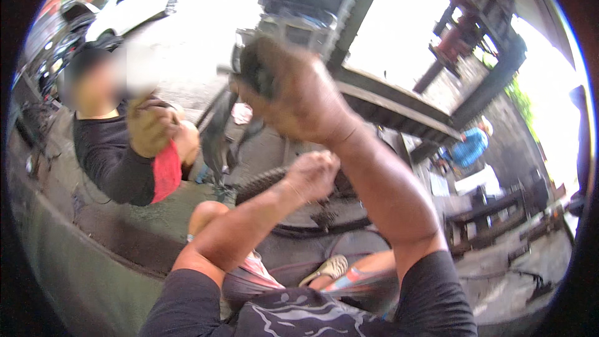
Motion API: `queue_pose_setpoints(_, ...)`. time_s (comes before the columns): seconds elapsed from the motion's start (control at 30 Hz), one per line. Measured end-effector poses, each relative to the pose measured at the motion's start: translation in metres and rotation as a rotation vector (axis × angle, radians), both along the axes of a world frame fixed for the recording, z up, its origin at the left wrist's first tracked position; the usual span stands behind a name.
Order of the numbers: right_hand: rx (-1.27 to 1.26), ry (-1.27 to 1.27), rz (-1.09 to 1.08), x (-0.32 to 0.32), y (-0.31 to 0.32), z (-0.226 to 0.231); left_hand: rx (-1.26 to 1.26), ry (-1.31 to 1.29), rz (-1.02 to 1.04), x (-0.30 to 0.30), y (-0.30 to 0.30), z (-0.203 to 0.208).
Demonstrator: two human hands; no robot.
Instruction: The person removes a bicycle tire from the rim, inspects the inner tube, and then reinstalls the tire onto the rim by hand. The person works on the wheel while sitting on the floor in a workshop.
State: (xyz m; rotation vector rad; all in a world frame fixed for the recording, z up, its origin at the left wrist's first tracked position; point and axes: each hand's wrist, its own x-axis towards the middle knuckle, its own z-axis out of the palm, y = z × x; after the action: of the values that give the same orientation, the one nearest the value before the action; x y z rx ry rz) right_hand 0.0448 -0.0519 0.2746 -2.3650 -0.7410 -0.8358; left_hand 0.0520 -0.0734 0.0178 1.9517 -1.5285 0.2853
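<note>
Shirt fabric, black with a pale print (306, 321), lies nearest, and beyond it a beige shoe (334, 268) shows between your bent legs. Your left hand (315, 175) is ahead of your body, its fingers curled into a fist; you cannot tell from here whether they clamp anything. A black treaded tyre (265, 181) lies low in front of you, its visible band passing behind that wrist and out to its left; contact with the hand cannot be judged. Your right hand (306, 87) is raised beyond the left and apart from it, clamped on a dark rounded object (257, 68), too blurred to name. That object sits on the hand's left side, well above the tyre. To your left, a co-worker (115, 156) in black raises a hand in a tan glove (150, 125) with a red cuff (166, 171). Farther on stand a steel frame (393, 103), a person in blue (471, 146) at right, and a white car (140, 3) at upper left.
</note>
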Motion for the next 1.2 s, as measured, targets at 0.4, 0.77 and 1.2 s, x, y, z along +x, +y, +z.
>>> queue_pose_setpoints(0.4, 0.292, -0.526, -0.755, -0.267, -0.256, 0.197, 0.199, 0.129, 0.183, 0.005, 0.004, 0.038)
queue_pose_setpoints(0.77, 0.276, -0.177, -1.549, -0.481, -0.444, 0.137, 0.202, 0.125, 0.235, 0.052, -0.002, 0.029)
queue_pose_setpoints(1.2, 0.273, 0.41, -1.037, -0.346, -0.389, -0.106, 0.168, 0.088, 0.183, 0.061, 0.005, 0.032)
